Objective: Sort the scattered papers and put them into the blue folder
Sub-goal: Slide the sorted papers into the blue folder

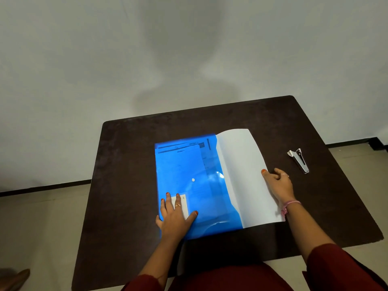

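Note:
A translucent blue folder point(195, 171) lies flat in the middle of the dark brown table point(126, 164). Printed sheets show through its cover. A white paper stack point(245, 177) pokes out of the folder's right side, bowed upward at the far end. My left hand point(175, 215) presses flat on the folder's near left corner, fingers spread over a white label point(185, 203). My right hand point(279, 183) grips the right edge of the white papers, thumb on top.
A small metal stapler point(299, 160) rests on the table to the right of the papers. The table's near edge sits against my lap. Beyond the table are a pale wall and tiled floor.

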